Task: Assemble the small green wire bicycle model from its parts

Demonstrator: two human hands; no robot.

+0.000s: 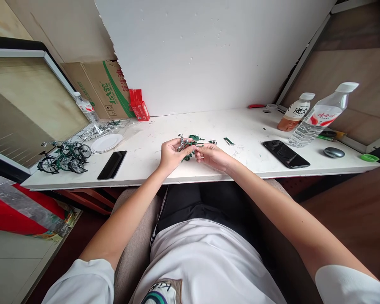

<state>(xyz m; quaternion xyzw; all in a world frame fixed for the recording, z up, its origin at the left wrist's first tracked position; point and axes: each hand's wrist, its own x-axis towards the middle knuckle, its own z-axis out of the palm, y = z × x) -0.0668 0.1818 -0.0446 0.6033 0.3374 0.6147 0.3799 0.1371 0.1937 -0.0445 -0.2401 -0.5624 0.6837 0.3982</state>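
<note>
Over the front of the white table, my left hand (171,155) is closed around a miniature bicycle frame (190,144), dark green with silver handlebars standing up at its left end. My right hand (213,157) meets it from the right, thumb and fingers pinched together at the frame's end. Whatever small part sits in that pinch is hidden by the fingertips. Just beyond the hands lie a green piece (195,137), small dark and silver parts (212,142) and a thin green strip (228,141). Several assembled miniature bicycles (65,157) stand clustered at the table's left end.
A black phone (112,165) and white plates (107,143) lie to the left, near wiry parts (96,129) and a red box (139,105). On the right are another phone (286,154), a tea bottle (296,112), a water bottle (323,114) and a mouse (334,152).
</note>
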